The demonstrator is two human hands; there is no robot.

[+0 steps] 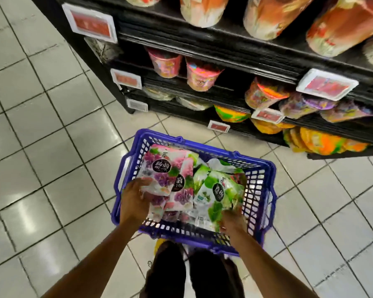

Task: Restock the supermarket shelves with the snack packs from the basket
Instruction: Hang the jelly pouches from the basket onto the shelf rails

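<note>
A blue plastic basket [257, 186] stands on the tiled floor in front of me, filled with snack packs. Purple grape packs [159, 168] lie on its left side, green packs [218, 190] on its right. My left hand [135, 198] reaches into the basket and grips the near edge of a purple grape pack. My right hand [232, 221] is down in the basket's near right corner, fingers closed on the lower edge of a green pack. Dark shelves [224, 48] rise beyond the basket.
The shelves hold cup-shaped packs [199, 77], large bags on top [202, 9] and orange packs [319, 140] at the bottom right, with red price tags [326, 86] on the edges. My dark trouser legs [192, 274] stand behind the basket. Tiled floor [41, 147] spreads left.
</note>
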